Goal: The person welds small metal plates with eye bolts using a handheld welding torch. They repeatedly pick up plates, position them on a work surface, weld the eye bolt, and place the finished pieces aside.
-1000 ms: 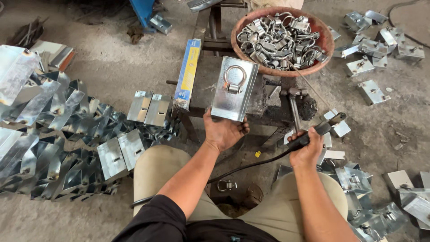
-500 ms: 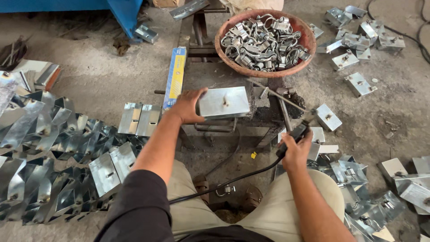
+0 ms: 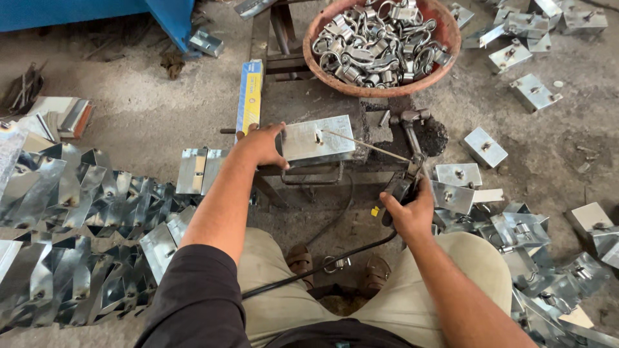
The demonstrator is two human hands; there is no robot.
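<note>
So, my left hand [image 3: 261, 145] pins the metal box [image 3: 318, 140] flat on the stand [image 3: 309, 173] w/ fingers closed on its left edge, prob. to stop it sliding. Box's long side runs left-right, stud up. Right hand [image 3: 409, 209] is wrapped tight round the rod holder [image 3: 401, 187]; its thin rod [image 3: 364, 145] lies aimed left, tip at the stud.

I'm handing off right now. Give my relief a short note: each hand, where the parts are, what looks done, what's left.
Left hand steadies a flat galvanised box on the small work stand.
Right hand grips the electrode holder; its rod tip sits at the box's centre stud.
Basin of metal rings sits behind the stand.
Box pieces are piled on the left and right.
Whether the joint is done cannot be told.
</note>
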